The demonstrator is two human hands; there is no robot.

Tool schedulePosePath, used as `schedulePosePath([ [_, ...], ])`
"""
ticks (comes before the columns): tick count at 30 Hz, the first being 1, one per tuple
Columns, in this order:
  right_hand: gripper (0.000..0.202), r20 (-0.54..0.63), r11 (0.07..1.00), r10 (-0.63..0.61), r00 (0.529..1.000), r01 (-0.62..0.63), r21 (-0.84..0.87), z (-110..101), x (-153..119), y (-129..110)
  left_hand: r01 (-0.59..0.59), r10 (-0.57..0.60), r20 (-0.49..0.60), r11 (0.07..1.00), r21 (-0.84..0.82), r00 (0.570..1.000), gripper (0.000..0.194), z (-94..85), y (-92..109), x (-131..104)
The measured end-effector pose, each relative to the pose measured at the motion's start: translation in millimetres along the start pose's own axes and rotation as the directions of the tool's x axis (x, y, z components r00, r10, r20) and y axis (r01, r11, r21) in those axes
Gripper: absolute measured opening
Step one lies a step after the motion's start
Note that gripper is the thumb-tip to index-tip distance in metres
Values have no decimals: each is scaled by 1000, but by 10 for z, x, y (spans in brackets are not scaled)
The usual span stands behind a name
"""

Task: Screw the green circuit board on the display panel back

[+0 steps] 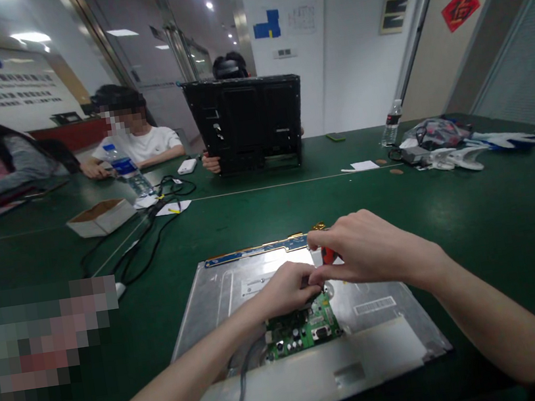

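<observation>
In front of me lies an opened display panel [387, 343], its metal back facing up. A green circuit board [303, 331] sits on the middle of it, and a thin blue board [255, 252] runs along its far edge. My right hand [368, 249] is closed around the red-orange handle of a screwdriver [327, 255], held over the board's far right corner. Touching the right fingertips, my left hand [287, 288] is closed beside that corner; what its fingers pinch is hidden. A grey cable [243, 383] crosses the panel's near left part.
Across the table [450, 221], a person holds up a black monitor housing [249, 123]. Left of the panel are a small open box [101, 218], black cables [152, 227] and a water bottle [126, 170]. Gloves [455, 157] and another bottle [392, 123] lie far right. Other people sit at left.
</observation>
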State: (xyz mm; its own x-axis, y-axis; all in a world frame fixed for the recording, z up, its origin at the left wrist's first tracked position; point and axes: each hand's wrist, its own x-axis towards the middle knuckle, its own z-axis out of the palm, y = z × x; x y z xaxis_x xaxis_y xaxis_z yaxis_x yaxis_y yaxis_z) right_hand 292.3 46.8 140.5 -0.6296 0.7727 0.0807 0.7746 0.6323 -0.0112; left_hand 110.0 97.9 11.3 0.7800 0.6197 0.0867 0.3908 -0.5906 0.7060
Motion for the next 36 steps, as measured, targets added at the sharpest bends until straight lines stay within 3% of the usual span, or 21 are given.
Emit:
schedulePosePath([
  [5,13,-30,1000,-6,1000,6,-3,24,3,-5,-14,14,-7,1000,-8,1000,14,12,2,1],
  [8,19,-30,998,-45,999,47,44,12,-11,-9,-15,15,-13,1000,9,1000,14,8,10,1],
  [13,23,-19,999,39,999,-40,-29,8,-1,-23,-31,31,1,999,20,1000,16,4,5,3],
  [17,12,-29,1000,9,1000,-9,-5,15,-13,-20,-26,26,-1,1000,12,1000,16,5,6,3],
  [20,17,-39,1000,-5,999,5,18,24,-18,-9,-22,22,2,1000,-7,1000,15,4,2,1],
  [25,24,-32,996,64,997,-66,-58,40,17,8,-4,5,19,999,-47,1000,15,-1,5,2],
  [29,13,-41,999,24,999,-25,-23,26,5,19,-4,4,5,999,-46,1000,13,-5,11,-1],
  [32,19,-42,1000,-10,999,10,19,10,-12,22,-22,22,16,999,-43,1000,14,-9,6,-2],
  [36,22,-39,999,47,998,-48,-25,11,-7,31,-8,8,31,1000,-22,999,15,-19,20,0],
])
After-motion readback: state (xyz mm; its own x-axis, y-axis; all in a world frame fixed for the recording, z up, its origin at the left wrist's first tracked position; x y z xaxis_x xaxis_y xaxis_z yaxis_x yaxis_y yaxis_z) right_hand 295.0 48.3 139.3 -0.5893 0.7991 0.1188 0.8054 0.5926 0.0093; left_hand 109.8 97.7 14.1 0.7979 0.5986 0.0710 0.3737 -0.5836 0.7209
